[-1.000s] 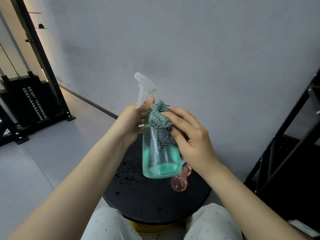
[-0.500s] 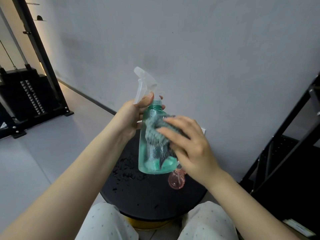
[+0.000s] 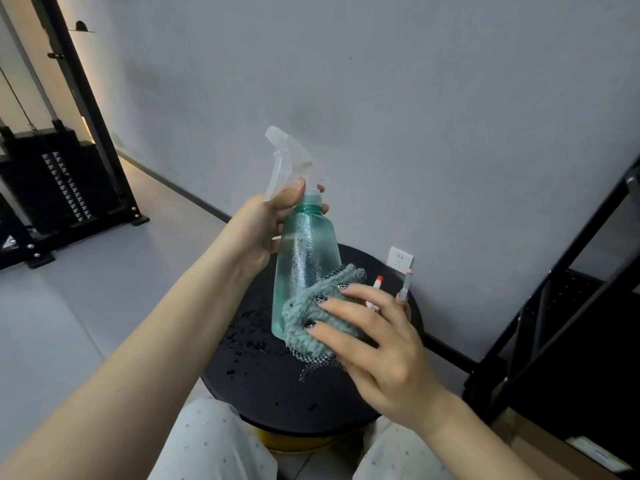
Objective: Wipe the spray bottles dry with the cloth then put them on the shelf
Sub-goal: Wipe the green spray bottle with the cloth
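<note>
My left hand (image 3: 263, 226) grips the neck of a translucent green spray bottle (image 3: 306, 258) with a clear trigger head, holding it upright above a round black table (image 3: 263, 382). A bunched grey-green cloth (image 3: 311, 317) covers the bottle's lower right side. My right hand (image 3: 377, 344) holds that cloth against the bottle, fingers spread over it. Behind my right hand stand two small spray bottles, one with a red-tipped nozzle (image 3: 378, 284) and one with a pale orange tip (image 3: 406, 285); their bodies are mostly hidden.
Water drops (image 3: 249, 327) lie on the table's left part. A black metal shelf frame (image 3: 561, 306) stands at the right. A wall socket (image 3: 400, 261) sits behind the table. A black weight machine (image 3: 59, 188) is at far left. My knees are under the table's near edge.
My right hand has slid the cloth down from the bottle's shoulder to its base. The two small bottles behind it have come into view.
</note>
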Available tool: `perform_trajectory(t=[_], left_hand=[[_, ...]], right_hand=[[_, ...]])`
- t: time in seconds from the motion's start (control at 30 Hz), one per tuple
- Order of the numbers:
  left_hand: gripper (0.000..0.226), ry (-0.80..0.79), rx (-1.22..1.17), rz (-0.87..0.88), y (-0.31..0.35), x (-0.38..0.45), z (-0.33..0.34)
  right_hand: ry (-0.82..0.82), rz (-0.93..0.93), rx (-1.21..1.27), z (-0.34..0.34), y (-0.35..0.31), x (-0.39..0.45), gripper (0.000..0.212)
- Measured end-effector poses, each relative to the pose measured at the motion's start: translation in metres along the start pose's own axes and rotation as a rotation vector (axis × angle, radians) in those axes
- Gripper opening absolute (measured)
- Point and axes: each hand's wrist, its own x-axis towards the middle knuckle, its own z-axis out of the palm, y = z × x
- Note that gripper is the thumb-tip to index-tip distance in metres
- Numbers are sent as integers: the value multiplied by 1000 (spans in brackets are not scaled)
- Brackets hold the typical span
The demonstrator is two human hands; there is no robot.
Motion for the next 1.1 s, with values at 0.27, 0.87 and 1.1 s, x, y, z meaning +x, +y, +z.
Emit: perform_trajectory(t=[0.27,0.87,1.1], left_hand=[[27,-69,-20,-54,-9,-3,10],[21,-88,-34,-41,-7,-5,2],[23,35,-29,-25,4,-7,0]], right_hand=[[46,180,30,-3,26,45,35],[-130,-163,-22,-10,36,55,35],[-4,677,879,3,11,39,47]])
